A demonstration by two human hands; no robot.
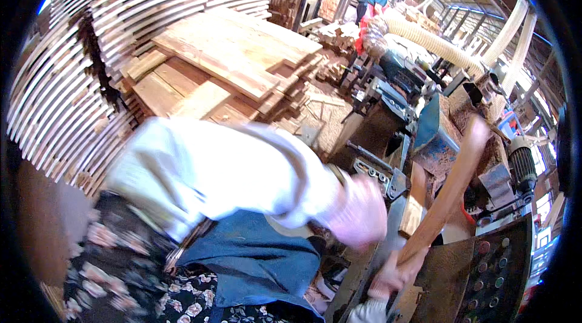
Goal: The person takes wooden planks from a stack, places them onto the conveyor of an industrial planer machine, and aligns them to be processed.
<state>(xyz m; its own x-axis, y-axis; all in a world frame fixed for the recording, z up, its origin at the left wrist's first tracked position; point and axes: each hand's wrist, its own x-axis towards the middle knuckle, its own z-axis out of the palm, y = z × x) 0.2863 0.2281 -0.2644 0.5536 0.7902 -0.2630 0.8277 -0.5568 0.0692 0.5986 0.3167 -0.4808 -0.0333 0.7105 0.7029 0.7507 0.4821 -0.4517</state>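
Note:
My right hand [399,271] is closed around the lower end of a long brown wooden strip [445,196]. The strip tilts up and away to the right, its far end blurred, in front of the woodworking machine [433,126]. My left arm, in a pale sleeve, reaches across from the left. At its end my left hand [362,213] is smeared by motion over the machine's metal edge, so its fingers cannot be made out. A shorter pale piece of wood [414,202] lies on the machine between the left hand and the strip.
Wide boards [230,44] lie stacked at the far left, before tall piles of slats [157,2]. A control panel with buttons [485,268] stands at lower right, a motor [522,162] above it. A ribbed hose [433,44] runs behind. Another person [376,2] bends over farther back.

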